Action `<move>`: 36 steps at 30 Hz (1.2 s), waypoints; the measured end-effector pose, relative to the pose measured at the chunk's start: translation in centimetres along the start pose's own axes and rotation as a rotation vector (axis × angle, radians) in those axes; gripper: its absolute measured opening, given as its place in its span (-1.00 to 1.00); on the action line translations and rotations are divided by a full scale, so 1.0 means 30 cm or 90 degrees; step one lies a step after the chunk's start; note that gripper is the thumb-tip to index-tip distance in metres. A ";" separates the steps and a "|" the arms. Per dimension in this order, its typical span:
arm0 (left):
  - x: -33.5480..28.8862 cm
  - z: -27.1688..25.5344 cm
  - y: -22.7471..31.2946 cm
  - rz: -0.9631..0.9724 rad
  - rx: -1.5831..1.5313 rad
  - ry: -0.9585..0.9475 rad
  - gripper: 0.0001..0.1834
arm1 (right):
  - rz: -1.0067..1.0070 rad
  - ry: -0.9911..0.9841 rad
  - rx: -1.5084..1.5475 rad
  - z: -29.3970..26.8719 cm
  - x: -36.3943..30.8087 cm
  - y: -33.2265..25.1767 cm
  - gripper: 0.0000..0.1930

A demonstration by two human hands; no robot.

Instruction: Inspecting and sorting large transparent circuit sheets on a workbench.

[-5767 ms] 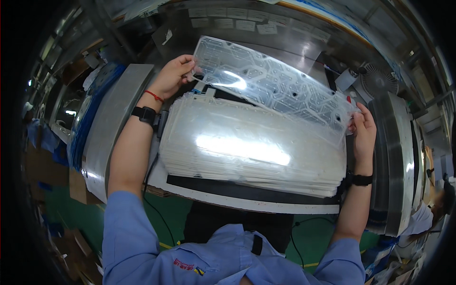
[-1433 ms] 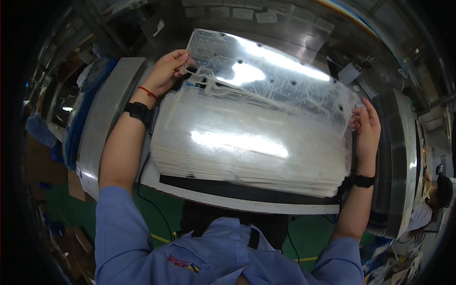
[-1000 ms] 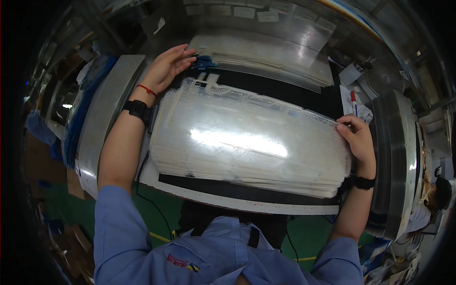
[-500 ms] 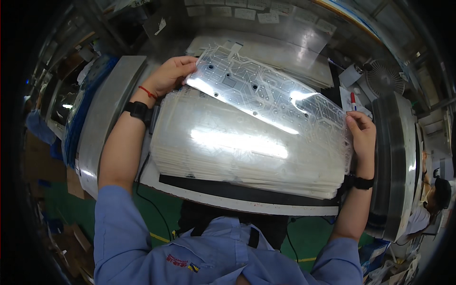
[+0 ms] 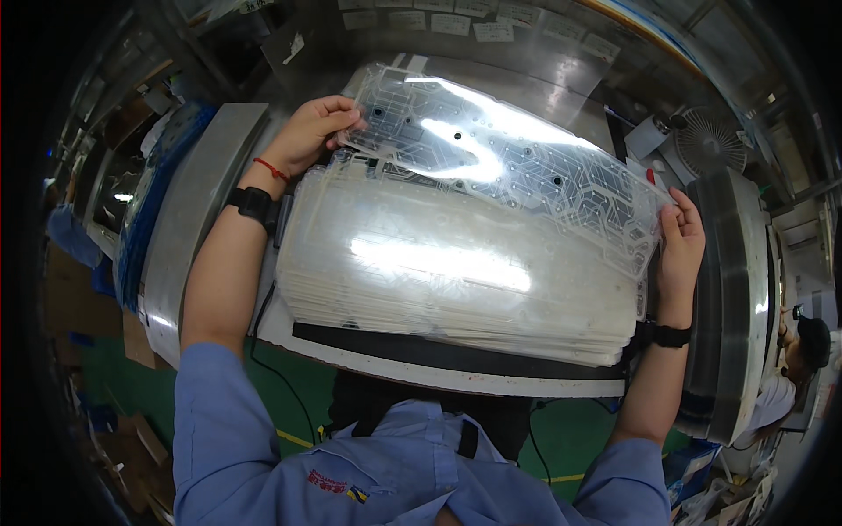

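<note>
A clear plastic circuit sheet (image 5: 526, 180), printed with fine silvery tracks and a few dark dots, is stretched between my two hands. My left hand (image 5: 323, 131) pinches its left end between thumb and fingers. At the other end, my right hand (image 5: 681, 230) grips the short edge, thumb toward me. The sheet slants, its left end farther from me, and bright glare hides part of its print. Beneath and nearer me lies a thick stack of similar clear sheets (image 5: 421, 298) on a black mat (image 5: 438, 351). Another pile of pale sheets (image 5: 509, 83) shows behind the held one.
Tall stacks of flat sheets stand at the left (image 5: 206, 193) and the right (image 5: 719, 307). A small fan (image 5: 712, 143) and a red-capped marker (image 5: 651, 176) are at the far right. The white table edge (image 5: 456, 374) runs before me. Another person (image 5: 802, 351) is at the far right rim.
The held sheet has tilted, so its glare now lies across the upper part. My left hand has shifted slightly away from me; my right hand has moved slightly up and right.
</note>
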State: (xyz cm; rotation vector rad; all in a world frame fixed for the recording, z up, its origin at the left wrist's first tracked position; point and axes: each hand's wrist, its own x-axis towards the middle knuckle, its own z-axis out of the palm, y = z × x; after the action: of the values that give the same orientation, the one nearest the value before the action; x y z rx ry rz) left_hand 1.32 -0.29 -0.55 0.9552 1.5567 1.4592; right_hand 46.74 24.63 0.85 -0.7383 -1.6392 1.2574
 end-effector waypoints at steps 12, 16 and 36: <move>0.001 0.002 -0.004 0.028 -0.070 0.046 -0.82 | 0.077 -0.049 -0.037 -0.004 0.001 0.016 -0.83; 0.008 -0.011 -0.004 0.050 -0.101 0.008 -0.80 | 0.048 -0.021 -0.072 -0.025 0.001 0.011 -0.81; 0.006 0.006 0.009 0.075 -0.151 0.020 -0.67 | 0.042 -0.075 -0.036 -0.001 -0.008 -0.014 -0.56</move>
State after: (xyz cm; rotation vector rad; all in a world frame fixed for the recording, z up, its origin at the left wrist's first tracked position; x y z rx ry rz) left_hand 1.40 -0.03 -0.28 0.8991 1.3310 1.7060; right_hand 46.89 24.32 1.17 -0.7714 -1.7644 1.3277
